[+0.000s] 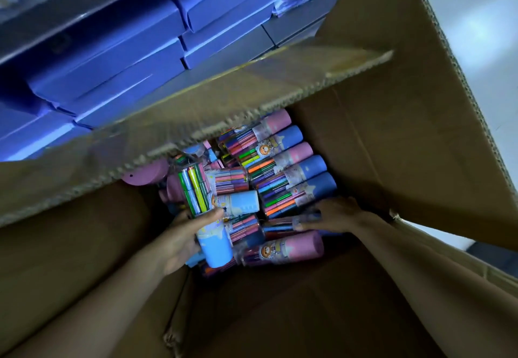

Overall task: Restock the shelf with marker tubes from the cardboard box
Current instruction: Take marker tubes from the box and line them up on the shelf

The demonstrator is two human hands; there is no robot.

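Observation:
I look down into a deep cardboard box [392, 144] with many clear marker tubes [280, 167] lying at its bottom, each with a pink or blue cap. My left hand [182, 237] is down in the box and grips two blue-capped tubes [215, 248] against its palm. My right hand [333, 217] lies on a tube [283, 227] in the pile, fingers curled over its capped end. A pink-capped tube [283, 248] rests just below that hand.
The box's far flap [196, 122] leans inward and hides part of the pile. Beyond it a shelf holds stacked blue flat boxes [117, 63]. Pale floor [482, 21] shows at the right. The box walls close in on both forearms.

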